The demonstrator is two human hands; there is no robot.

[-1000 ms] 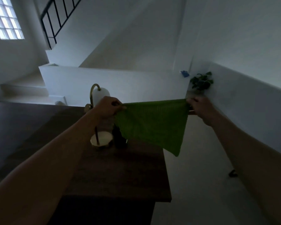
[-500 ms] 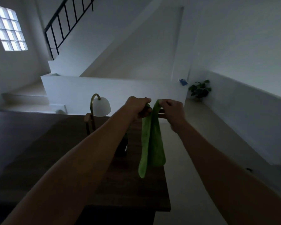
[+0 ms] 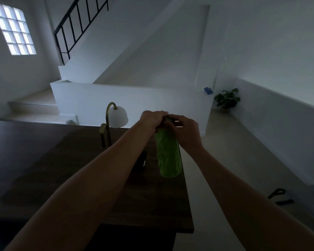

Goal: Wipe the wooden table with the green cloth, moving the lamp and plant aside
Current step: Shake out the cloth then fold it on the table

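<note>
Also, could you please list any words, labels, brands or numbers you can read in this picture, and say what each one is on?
No text can be read here.
The green cloth, gripped at its top by the left hand and the right hand, shows no print.
The lamp and the wooden table show no label.
The small blue object on the ledge is too small and dim to tell.

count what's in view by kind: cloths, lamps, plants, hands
cloths: 1, the green cloth, hanging bunched
lamps: 1, the lamp on the wooden table
plants: 1, the leafy plant by the far wall
hands: 2, the left hand and the right hand
unclear: a dark shape behind the left forearm, not counted
total: 5
</note>
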